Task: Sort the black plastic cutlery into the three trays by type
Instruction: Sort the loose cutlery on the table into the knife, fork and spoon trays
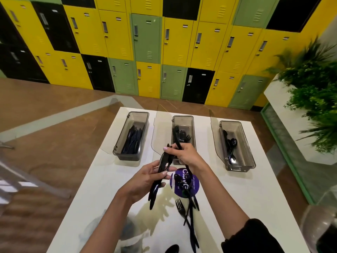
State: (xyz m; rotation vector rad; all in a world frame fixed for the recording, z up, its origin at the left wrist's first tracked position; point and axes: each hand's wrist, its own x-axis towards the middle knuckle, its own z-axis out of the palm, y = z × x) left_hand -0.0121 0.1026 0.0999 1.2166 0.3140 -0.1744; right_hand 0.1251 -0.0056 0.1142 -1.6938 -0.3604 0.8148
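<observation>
Three smoky clear trays stand at the far side of the white table (237, 189). The left tray (119, 139) holds knives, the middle tray (192, 125) forks, the right tray (244, 141) spoons. My left hand (144, 181) grips a bundle of black knives (155, 190) above the table. My right hand (187, 155) holds a black fork (176, 135) over the near end of the middle tray. A loose pile of black cutlery (190, 212) lies on the table near me, with a fork at its left side.
A purple round sticker (193, 187) is on the table under the pile. Clear lids lean beside the trays. Coloured lockers (145, 39) line the far wall. A white planter with green plants (313, 99) stands to the right. A spoon bowl (172, 249) lies at the bottom edge.
</observation>
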